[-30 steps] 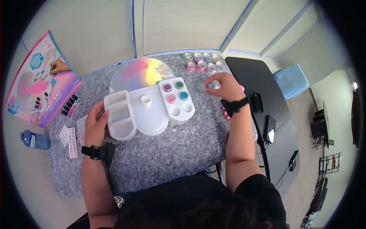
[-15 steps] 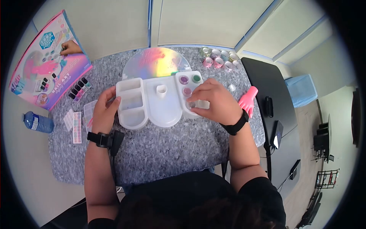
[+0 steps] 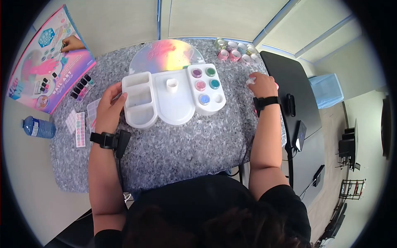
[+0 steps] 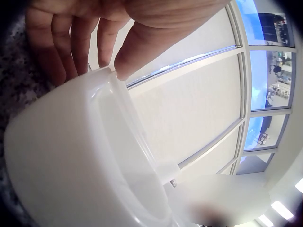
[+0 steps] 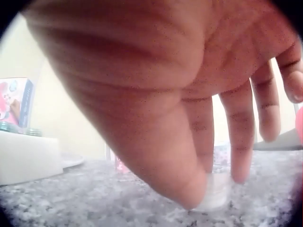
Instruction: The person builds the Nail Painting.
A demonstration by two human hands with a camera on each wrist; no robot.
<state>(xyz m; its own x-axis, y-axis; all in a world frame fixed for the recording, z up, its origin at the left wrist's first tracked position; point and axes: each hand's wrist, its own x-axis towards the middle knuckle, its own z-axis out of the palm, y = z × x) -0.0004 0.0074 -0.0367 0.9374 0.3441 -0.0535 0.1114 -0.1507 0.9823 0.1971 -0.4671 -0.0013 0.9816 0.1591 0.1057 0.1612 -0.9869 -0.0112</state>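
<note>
R fingers on small pot, L fingers on wht tray

R hand [image 3: 264, 87]: thumb + fingers pinch a small clear pot [image 5: 215, 191] at the desk [image 3: 165, 153] surface; contents can't be made out. L hand [image 3: 111, 106]: fingers loosely bent, thumb on rim of wht tray [image 3: 173, 118], other fingertips along its outer wall.

Just R of L fingers: tray's 3 deep comps, then mid section w/ small wht cup [image 3: 172, 85]. Btwn both hands, nearer R fingers: tray's 6-well block, 5 wells w/ pots – purple [image 3: 197, 72], green [image 3: 211, 72], pink [image 3: 200, 85], teal [image 3: 214, 84], blue [image 3: 204, 99].

Behind R hand: pink item [image 5: 299, 124], mostly hidden. Just L of L hand: clear divided box [image 3: 92, 108], partly covered, contents unclear. Further L: sticker sheet [image 3: 80, 129]; clear holder w/ blk-capped polish bottles [image 3: 82, 87].

Beyond R fingers, twd wall: cluster of small cylinders [image 3: 235, 56], pink, green + pale. Far L of L fingers: blue bottle [image 3: 39, 127] and nail-art box [image 3: 51, 68].
</note>
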